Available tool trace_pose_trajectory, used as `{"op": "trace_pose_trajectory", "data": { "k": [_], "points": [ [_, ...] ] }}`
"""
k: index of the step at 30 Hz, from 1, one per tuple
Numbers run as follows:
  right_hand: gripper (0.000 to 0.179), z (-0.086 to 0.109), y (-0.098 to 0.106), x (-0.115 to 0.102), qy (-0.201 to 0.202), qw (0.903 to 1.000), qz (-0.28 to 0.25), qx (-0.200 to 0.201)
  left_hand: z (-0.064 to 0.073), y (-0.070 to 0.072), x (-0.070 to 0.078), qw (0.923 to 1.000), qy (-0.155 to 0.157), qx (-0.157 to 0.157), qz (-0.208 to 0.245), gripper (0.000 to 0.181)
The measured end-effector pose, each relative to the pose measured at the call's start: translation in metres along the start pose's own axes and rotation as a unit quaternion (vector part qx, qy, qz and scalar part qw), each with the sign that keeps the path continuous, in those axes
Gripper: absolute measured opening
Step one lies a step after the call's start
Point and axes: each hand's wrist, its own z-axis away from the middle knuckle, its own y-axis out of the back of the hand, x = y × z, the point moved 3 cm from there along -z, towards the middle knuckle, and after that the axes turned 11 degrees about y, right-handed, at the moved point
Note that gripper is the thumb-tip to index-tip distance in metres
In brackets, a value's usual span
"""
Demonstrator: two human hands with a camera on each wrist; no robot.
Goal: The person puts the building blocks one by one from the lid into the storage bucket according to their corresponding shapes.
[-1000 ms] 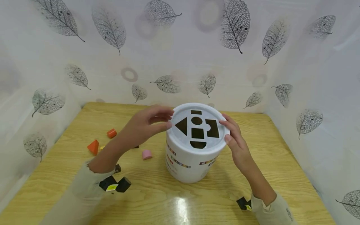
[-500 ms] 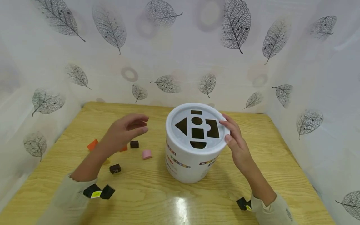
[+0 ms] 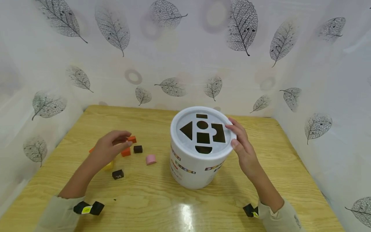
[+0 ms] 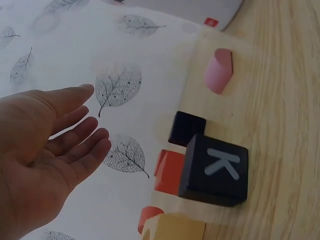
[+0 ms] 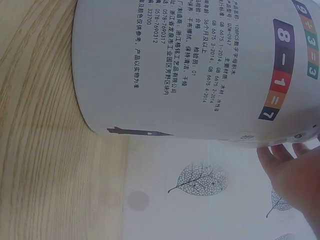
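So we've got our right hand resting against the rim of the white tub, fingers fairly straight on the edge of its lid, probably just to keep it from sliding around on the wooden table. The lid has shape cutouts: triangle, circle, square, half-moon and a couple more.

Our left hand is out over the loose blocks to the left of the tub, fingers relaxed and spread, not gripping anything. The wrist view shows the palm open with nothing in it. Right at our fingertips sit the orange blocks, with a small dark block just beside them. A pink cylinder lies nearer the tub, and a dark cube with a K on it sits closer to us. There's something yellow peeking out under our wrist, can't tell its shape.
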Motion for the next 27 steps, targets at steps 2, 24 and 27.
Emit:
{"op": "trace_pose_trajectory", "data": {
  "k": [2, 24, 27],
  "points": [
    [0.042, 0.0, 0.0, 0.0, -0.002, 1.0, 0.001, 0.0, 0.0, 0.001, -0.007, 0.9998, 0.006, 0.003, -0.018, 0.053],
    [0.043, 0.0, 0.001, 0.0, -0.005, 0.9999, 0.007, -0.005, -0.02, -0.009, -0.046, 0.9918, 0.041, -0.043, -0.114, 0.052],
    [0.043, 0.0, 0.001, 0.0, -0.004, 1.0, 0.007, -0.005, -0.021, -0.01, -0.047, 0.9914, 0.044, -0.044, -0.116, 0.05]
  ]
}}
